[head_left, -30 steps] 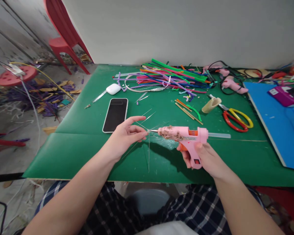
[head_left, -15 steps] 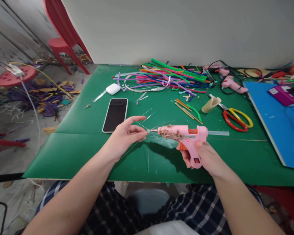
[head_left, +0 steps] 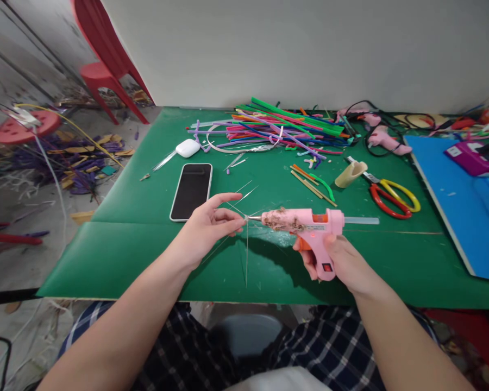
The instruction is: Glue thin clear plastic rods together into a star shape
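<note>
My right hand (head_left: 342, 260) is wrapped around the handle of a pink hot glue gun (head_left: 307, 221), its front half crusted with brown residue. A clear glue stick (head_left: 362, 220) pokes out of its back end. The gun's metal nozzle points left and meets the centre of several thin wires (head_left: 246, 255). My left hand (head_left: 212, 222) pinches these wires at that centre between thumb and fingers, and they fan out in different directions. Just beyond my left hand lies a phone (head_left: 192, 190) with a dark screen.
Colourful pipe cleaners (head_left: 269, 130) are heaped at the back. Red and yellow scissors (head_left: 391, 198), a bamboo piece (head_left: 350, 175) and thin sticks (head_left: 313, 185) lie to the right. A blue board (head_left: 452, 201) covers the right side. A white case (head_left: 187, 147) sits back left.
Hardly anything differs. Both hands, the glue gun and the wires keep their places, with the nozzle still at the wires' centre.
</note>
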